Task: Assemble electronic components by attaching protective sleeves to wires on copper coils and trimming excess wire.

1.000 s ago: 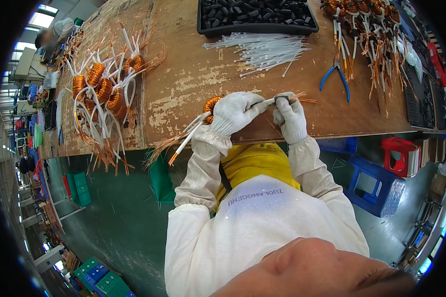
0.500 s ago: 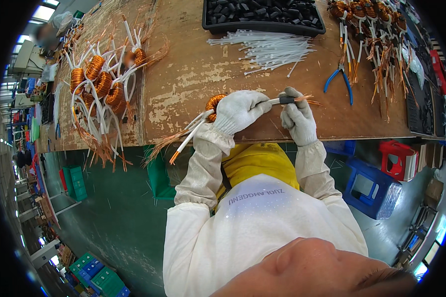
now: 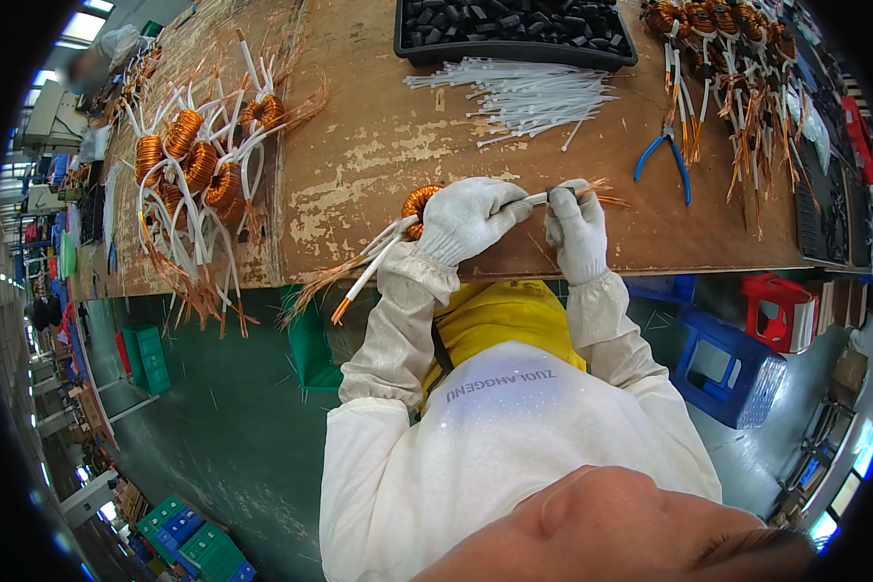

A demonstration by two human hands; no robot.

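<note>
White lead (image 3: 539, 199) lies left to right, frayed copper end (image 3: 611, 201) pointing right

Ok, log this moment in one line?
left hand: pinching white lead; right hand: pinching black sleeve; copper coil: beside left hand; blue-handled pliers: on table

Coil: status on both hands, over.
Left hand gripping white wire. Right hand pinching black sleeve. Copper coil beside left hand. Blue pliers lie apart, to the right.

Compared with half a second ago, the right hand (image 3: 578, 231) has shifted left, and its fingers now cover more of the black sleeve (image 3: 555, 191).
</note>
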